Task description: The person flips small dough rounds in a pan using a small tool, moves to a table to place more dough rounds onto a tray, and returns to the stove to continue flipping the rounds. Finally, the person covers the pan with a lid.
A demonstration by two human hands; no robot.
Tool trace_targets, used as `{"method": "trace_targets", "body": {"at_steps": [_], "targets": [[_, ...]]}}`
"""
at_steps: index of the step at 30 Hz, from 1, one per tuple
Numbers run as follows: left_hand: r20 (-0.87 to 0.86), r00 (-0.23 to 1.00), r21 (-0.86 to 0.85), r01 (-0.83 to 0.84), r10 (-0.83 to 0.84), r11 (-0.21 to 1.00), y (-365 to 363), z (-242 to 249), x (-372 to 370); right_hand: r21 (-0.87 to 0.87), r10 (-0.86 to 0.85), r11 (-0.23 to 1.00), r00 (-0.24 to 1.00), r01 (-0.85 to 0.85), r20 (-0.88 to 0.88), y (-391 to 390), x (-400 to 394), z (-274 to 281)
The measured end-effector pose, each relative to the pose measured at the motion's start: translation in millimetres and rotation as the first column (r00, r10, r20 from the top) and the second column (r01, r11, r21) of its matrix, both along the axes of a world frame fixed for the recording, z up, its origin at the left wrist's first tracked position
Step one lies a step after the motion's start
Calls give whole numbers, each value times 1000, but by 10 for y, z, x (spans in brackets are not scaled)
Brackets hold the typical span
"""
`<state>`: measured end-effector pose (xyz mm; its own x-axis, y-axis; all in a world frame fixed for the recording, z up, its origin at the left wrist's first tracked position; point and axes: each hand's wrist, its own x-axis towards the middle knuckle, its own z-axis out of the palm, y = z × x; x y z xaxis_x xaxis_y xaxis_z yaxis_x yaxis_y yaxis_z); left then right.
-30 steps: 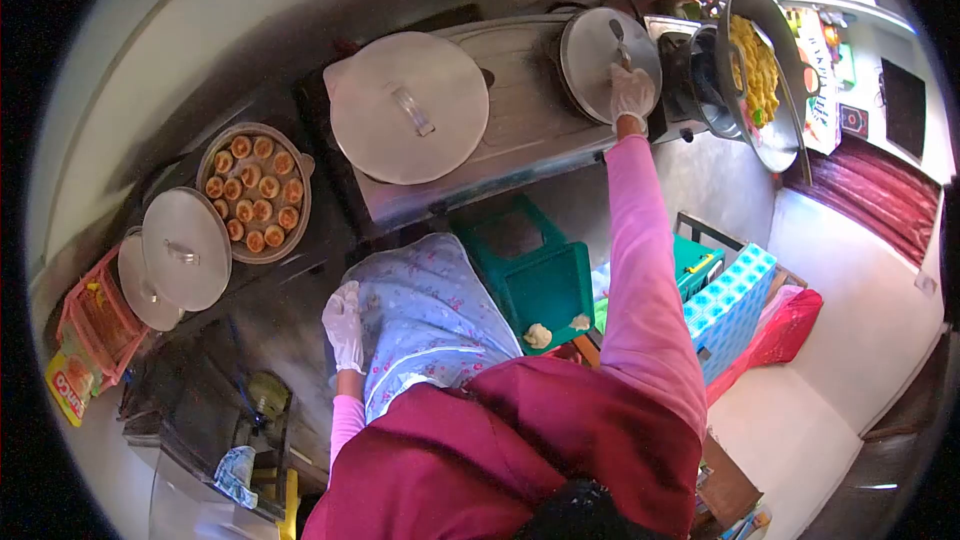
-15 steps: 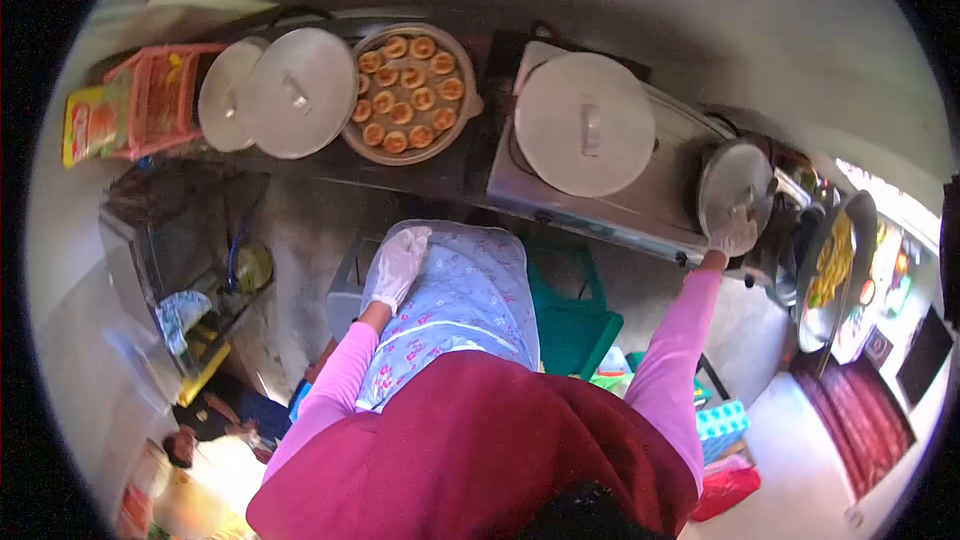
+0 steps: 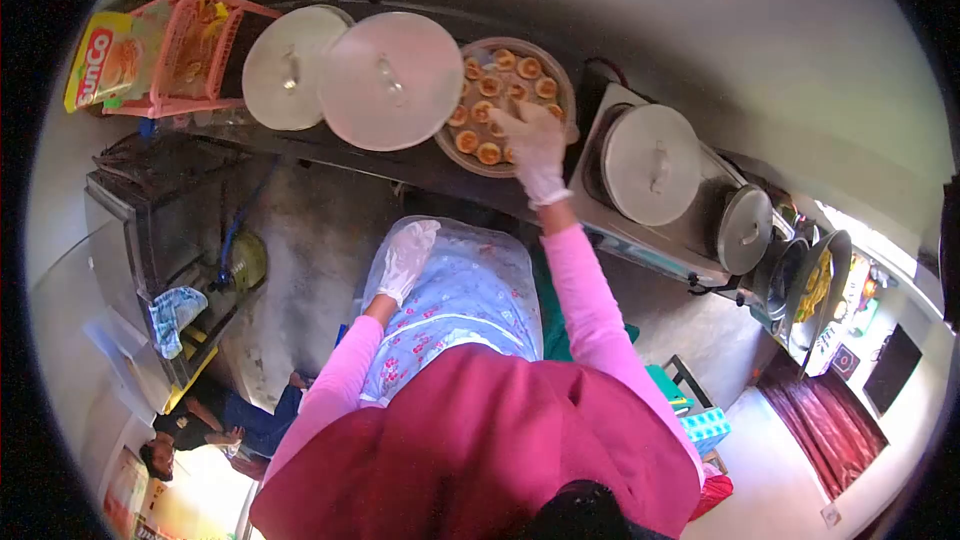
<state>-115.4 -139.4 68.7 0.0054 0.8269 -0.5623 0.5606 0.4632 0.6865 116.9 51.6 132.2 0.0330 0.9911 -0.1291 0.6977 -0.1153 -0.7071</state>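
My right hand (image 3: 537,148), in a clear plastic glove, hangs over the right part of a round pan (image 3: 568,105). Its fingers look apart, with no object visible in them, and they hide some of the pan. Several small round golden pastries (image 3: 489,86) with browned centres sit in the pan. My left hand (image 3: 408,258), gloved the same way, lies against the front of the blue flowered apron (image 3: 460,285), fingers stretched out and holding nothing. A large lid (image 3: 390,90) overlaps the pan's left edge.
Left of the large lid are another lid (image 3: 290,68), a pink basket (image 3: 190,60) and a yellow package (image 3: 100,60). A stove (image 3: 690,248) on the right bears a lidded pot (image 3: 652,165) and a smaller lidded pan (image 3: 745,230). A person (image 3: 200,427) is at lower left.
My right hand has left the small lidded pan on the stove and moved left to above the pastries. The view has shifted, so the counter appears farther right. My left hand stays at the apron.
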Motion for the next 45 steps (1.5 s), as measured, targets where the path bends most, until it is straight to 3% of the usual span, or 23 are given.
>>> {"method": "trace_targets", "body": {"at_steps": [3,5,8,11,14,16,17,18,19,21,24,33,36,39,40,45], "targets": [[-32,999,167,33,-28,985,-15,-151,-788,92,33,995,999,-29,-37,315,-1051,-256],[57,985,161,-172,165,972,-77,-326,-1299,144,50,988,999,-50,7,497,-1507,-413],[121,907,46,-411,404,910,-17,-170,-1794,38,126,989,956,-141,265,656,-1867,-627],[173,848,-19,-506,501,863,-11,-76,-2103,-124,5,992,983,18,185,672,-1970,-532],[175,830,-85,-523,529,848,-41,-75,-2279,-175,57,984,967,-13,249,564,-1664,-410],[194,810,-82,-548,553,832,-60,-69,-2297,-34,15,999,945,-3,328,386,-1296,-248],[202,808,-82,-549,554,831,-90,-66,-2304,-65,-52,994,921,83,387,335,-1107,-286],[210,807,-79,-549,552,832,-92,-76,-2297,12,-31,1000,886,29,463,253,-941,-211],[220,808,-71,-546,547,835,-61,-79,-2287,61,-165,986,860,155,483,203,-734,-457],[227,823,-69,-519,520,852,-2,-55,-2281,97,-226,974,848,204,479,134,-488,-562],[238,823,-72,-514,515,855,92,-64,-2237,-9,-273,946,812,324,516,87,-459,-584],[251,840,-23,-492,482,870,-81,-152,-2198,-45,-307,934,861,354,405,-35,-427,-722],[237,840,-53,-491,489,869,-152,-156,-2294,-99,-288,921,832,375,474,8,-521,-644],[254,812,-52,-531,526,846,-196,-149,-2419,61,-321,935,760,350,564,-36,-544,-737],[261,801,-59,-544,539,837,-212,-150,-2431,0,-314,906,672,422,671,10,-540,-829],[265,704,-96,-661,659,744,-403,-91,-2595,165,-330,940,679,297,656,-37,-581,-761]]}}
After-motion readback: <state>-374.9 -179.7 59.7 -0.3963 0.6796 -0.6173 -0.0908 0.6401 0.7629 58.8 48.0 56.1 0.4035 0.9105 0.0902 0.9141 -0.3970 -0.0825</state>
